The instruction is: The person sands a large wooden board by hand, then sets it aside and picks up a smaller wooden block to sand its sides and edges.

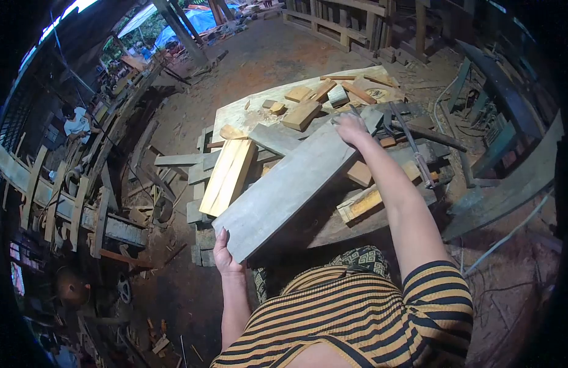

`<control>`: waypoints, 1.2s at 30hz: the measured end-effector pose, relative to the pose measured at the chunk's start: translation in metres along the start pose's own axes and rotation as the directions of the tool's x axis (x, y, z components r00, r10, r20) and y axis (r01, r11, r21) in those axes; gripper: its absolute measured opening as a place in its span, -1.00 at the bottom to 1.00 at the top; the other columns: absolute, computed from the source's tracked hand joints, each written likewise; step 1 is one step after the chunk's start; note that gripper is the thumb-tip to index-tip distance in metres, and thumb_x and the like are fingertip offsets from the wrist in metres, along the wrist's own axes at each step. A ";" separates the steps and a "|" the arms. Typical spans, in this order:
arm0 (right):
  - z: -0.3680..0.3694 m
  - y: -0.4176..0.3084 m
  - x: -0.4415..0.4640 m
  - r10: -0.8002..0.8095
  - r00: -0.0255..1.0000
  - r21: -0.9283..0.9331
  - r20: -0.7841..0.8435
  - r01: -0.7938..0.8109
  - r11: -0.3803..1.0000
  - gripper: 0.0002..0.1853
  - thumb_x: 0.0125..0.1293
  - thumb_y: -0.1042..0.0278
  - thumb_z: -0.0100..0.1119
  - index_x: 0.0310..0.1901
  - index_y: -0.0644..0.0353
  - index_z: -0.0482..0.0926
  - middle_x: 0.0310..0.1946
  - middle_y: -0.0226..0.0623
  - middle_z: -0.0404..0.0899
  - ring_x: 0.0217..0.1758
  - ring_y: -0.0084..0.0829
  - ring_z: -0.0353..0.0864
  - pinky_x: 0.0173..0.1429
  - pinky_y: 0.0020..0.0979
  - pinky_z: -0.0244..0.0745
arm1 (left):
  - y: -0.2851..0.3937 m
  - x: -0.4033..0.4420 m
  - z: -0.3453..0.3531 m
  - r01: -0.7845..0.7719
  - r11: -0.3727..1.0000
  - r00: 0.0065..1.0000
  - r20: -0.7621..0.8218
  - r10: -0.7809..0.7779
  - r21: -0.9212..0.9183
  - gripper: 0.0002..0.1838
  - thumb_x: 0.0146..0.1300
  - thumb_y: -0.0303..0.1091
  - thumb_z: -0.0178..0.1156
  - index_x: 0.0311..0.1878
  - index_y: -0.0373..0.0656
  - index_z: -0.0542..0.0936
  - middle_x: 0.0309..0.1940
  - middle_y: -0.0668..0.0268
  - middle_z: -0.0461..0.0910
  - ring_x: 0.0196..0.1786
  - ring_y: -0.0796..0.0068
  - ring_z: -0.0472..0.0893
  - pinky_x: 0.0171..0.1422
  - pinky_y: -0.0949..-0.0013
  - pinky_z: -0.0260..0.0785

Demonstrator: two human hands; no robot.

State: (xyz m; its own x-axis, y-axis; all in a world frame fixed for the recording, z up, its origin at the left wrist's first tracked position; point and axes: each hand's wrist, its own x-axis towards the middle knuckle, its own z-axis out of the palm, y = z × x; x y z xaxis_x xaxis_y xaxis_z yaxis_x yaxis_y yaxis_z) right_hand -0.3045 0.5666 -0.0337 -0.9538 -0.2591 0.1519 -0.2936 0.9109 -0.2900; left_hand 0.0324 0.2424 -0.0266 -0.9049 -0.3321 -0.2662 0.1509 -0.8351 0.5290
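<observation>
A wide grey wooden board lies slantwise in front of me, its near end jutting toward my body. My left hand grips the near left corner, thumb on the upper face and the other fingers mostly hidden. Toward the far end, my right hand presses down on the board with its fingers bent. A small dark grey piece shows at those fingers; its kind is unclear. Left of the board rests a pale yellow wood block. Beyond it, a narrower grey board touches the wide one.
A plywood sheet carries several wood offcuts. A metal clamp lies at the right of the stacked timber. Another person sits at far left beside a timber rack. A pale cable runs at right.
</observation>
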 end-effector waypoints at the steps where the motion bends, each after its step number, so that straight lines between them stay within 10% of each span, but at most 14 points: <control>1: -0.002 -0.004 -0.003 0.047 0.999 -0.011 0.004 -0.047 0.999 -0.64 0.28 0.29 -0.12 0.06 -0.08 0.57 0.07 -0.20 0.53 0.15 -0.15 0.49 0.24 -0.16 0.36 | 0.000 -0.001 0.003 -0.021 1.000 1.000 -0.016 0.021 0.001 -0.55 0.33 -0.33 0.06 0.27 -0.20 0.32 0.20 0.08 0.42 0.22 0.04 0.44 0.30 -0.12 0.28; 4: 0.048 -0.021 0.009 0.058 0.985 0.111 0.163 -0.077 0.991 -0.63 0.31 0.30 -0.18 0.04 -0.02 0.58 0.06 -0.11 0.54 0.14 -0.13 0.50 0.25 -0.17 0.35 | 0.000 0.001 -0.001 0.016 0.998 1.000 0.007 -0.016 -0.063 -0.55 0.35 -0.29 0.03 0.26 -0.22 0.33 0.20 0.06 0.42 0.22 0.03 0.44 0.31 -0.12 0.26; 7: -0.006 -0.133 -0.085 -0.270 0.906 0.474 0.327 0.090 0.876 -0.71 0.23 0.37 -0.03 -0.06 0.10 0.61 -0.09 -0.09 0.59 0.02 -0.10 0.54 0.15 -0.16 0.39 | 0.003 0.005 -0.006 0.063 0.996 0.997 0.037 -0.061 -0.069 -0.55 0.38 -0.24 0.00 0.26 -0.25 0.33 0.20 0.03 0.42 0.23 0.02 0.43 0.33 -0.12 0.24; 9: -0.002 -0.183 -0.144 -0.711 0.700 0.357 0.061 0.650 0.671 -0.78 0.09 0.38 0.10 -0.19 0.12 0.58 -0.16 -0.15 0.55 0.02 -0.11 0.49 0.12 -0.14 0.37 | 0.003 0.003 -0.001 0.058 0.998 0.997 0.056 -0.057 -0.009 -0.53 0.39 -0.21 -0.02 0.27 -0.26 0.33 0.21 0.02 0.41 0.24 0.02 0.42 0.33 -0.10 0.23; 12: -0.021 -0.204 -0.211 -0.710 0.518 0.292 -0.476 0.855 0.429 -0.79 0.13 0.28 0.09 -0.21 0.14 0.48 -0.15 -0.24 0.49 -0.02 -0.18 0.46 0.11 -0.16 0.33 | 0.005 0.004 -0.003 0.083 0.996 0.991 0.111 -0.078 -0.037 -0.53 0.39 -0.20 -0.02 0.27 -0.27 0.32 0.22 0.01 0.40 0.26 0.02 0.41 0.34 -0.11 0.22; 15: -0.028 -0.162 -0.191 -0.795 0.531 0.357 -0.292 0.832 0.424 -0.77 0.14 0.24 0.08 -0.19 0.13 0.47 -0.13 -0.24 0.46 -0.03 -0.15 0.46 0.07 -0.16 0.36 | 0.006 0.002 -0.006 0.063 0.998 0.996 0.064 -0.063 0.009 -0.53 0.39 -0.21 -0.03 0.28 -0.26 0.32 0.22 0.03 0.41 0.25 0.02 0.42 0.33 -0.11 0.23; 17: -0.037 -0.115 -0.154 -0.653 0.758 0.344 -0.007 0.615 0.710 -0.79 0.17 0.28 0.01 -0.21 0.15 0.53 -0.21 -0.16 0.51 -0.07 -0.08 0.47 0.01 -0.15 0.41 | 0.005 0.003 -0.007 0.063 0.998 0.997 0.045 -0.063 0.007 -0.53 0.39 -0.21 -0.03 0.28 -0.25 0.32 0.22 0.04 0.42 0.24 0.02 0.43 0.33 -0.11 0.24; 18: -0.019 -0.078 -0.137 -0.556 0.775 0.343 -0.302 0.632 0.695 -0.77 0.16 0.31 -0.01 -0.20 0.15 0.56 -0.22 -0.15 0.54 -0.07 -0.08 0.49 0.04 -0.15 0.40 | 0.004 0.005 -0.010 0.070 0.997 0.996 0.059 -0.071 0.015 -0.53 0.39 -0.21 -0.03 0.28 -0.25 0.33 0.21 0.05 0.42 0.23 0.04 0.44 0.32 -0.10 0.25; 22: -0.025 0.021 -0.103 -0.023 0.984 0.072 -0.176 0.037 0.997 -0.59 0.34 0.14 -0.08 0.19 -0.03 0.44 0.33 -0.25 0.28 0.42 -0.22 0.16 0.43 -0.07 0.02 | -0.004 0.021 -0.038 0.059 0.991 0.998 0.006 -0.060 0.122 -0.51 0.37 -0.24 0.03 0.27 -0.30 0.31 0.22 0.05 0.40 0.23 0.07 0.43 0.33 -0.04 0.25; 26: -0.007 0.049 -0.116 -0.021 0.971 0.160 -0.239 0.061 0.985 -0.57 0.34 0.14 -0.03 0.23 -0.03 0.41 0.35 -0.25 0.24 0.44 -0.20 0.12 0.46 -0.02 -0.06 | -0.013 0.024 -0.038 -0.072 0.939 0.997 0.004 0.074 0.336 -0.50 0.34 -0.31 0.05 0.32 -0.20 0.27 0.17 0.13 0.44 0.17 0.15 0.48 0.28 0.04 0.33; 32: -0.006 0.049 -0.124 -0.030 0.956 0.233 -0.293 0.102 0.967 -0.56 0.34 0.15 -0.03 0.24 -0.01 0.39 0.35 -0.23 0.21 0.44 -0.18 0.10 0.45 0.03 -0.10 | -0.014 0.021 -0.010 -0.315 0.597 0.893 0.018 0.449 0.738 -0.33 0.22 -0.53 0.13 0.39 -0.22 0.12 0.22 0.07 0.34 0.19 0.30 0.43 0.29 0.24 0.28; 35: -0.012 0.047 -0.125 -0.043 0.954 0.201 -0.297 0.106 0.974 -0.56 0.34 0.16 -0.03 0.23 0.01 0.39 0.35 -0.21 0.22 0.43 -0.18 0.11 0.43 0.06 -0.10 | 0.011 0.042 -0.027 -0.220 0.046 0.886 0.180 0.428 0.974 -0.18 0.11 -0.38 0.32 0.39 -0.26 0.12 0.25 -0.03 0.25 0.25 0.15 0.35 0.30 0.19 0.24; 36: -0.013 0.047 -0.125 -0.046 0.955 0.187 -0.292 0.104 0.977 -0.56 0.34 0.16 -0.03 0.23 0.01 0.39 0.34 -0.21 0.22 0.43 -0.17 0.11 0.43 0.07 -0.10 | 0.007 0.038 -0.016 -0.220 0.053 0.879 0.175 0.444 0.974 -0.18 0.11 -0.38 0.32 0.39 -0.26 0.12 0.25 -0.03 0.25 0.25 0.15 0.35 0.30 0.19 0.24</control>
State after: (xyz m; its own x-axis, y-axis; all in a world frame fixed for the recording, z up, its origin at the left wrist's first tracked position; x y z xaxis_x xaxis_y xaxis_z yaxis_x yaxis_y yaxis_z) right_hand -0.1980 0.6458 -0.0538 -0.8792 -0.1952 0.4347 -0.3979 0.8027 -0.4442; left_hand 0.0057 0.2171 -0.0459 -0.7980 -0.5858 0.1413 -0.1805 0.4560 0.8715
